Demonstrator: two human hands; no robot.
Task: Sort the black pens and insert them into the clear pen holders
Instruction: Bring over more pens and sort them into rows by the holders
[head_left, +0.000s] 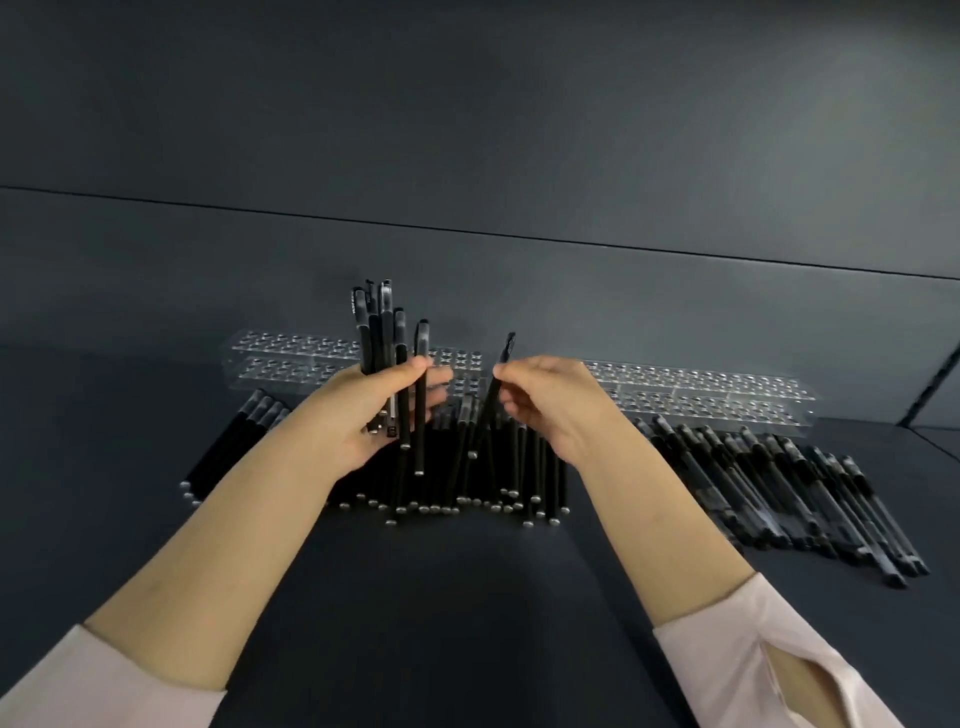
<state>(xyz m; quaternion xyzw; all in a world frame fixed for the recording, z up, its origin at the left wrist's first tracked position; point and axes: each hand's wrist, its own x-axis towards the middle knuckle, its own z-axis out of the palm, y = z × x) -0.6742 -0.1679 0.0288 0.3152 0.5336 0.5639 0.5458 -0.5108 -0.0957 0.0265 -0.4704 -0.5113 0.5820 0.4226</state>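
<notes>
Pens (376, 332) stood bunched in the left grip (363, 415), curled round them above the pile (540, 467). The right grip (545, 400) pinched one pen (487, 413); holders (701, 384) lay behind the pile.

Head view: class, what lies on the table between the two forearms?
Black pens lying side by side, silver ends nearest the person; the head view shows it.

Left hand (363, 415), right hand (550, 400) hide clear pen holders (291, 358) midway, black pens (519, 467) beneath; sleeves (779, 670) cut off below
</notes>
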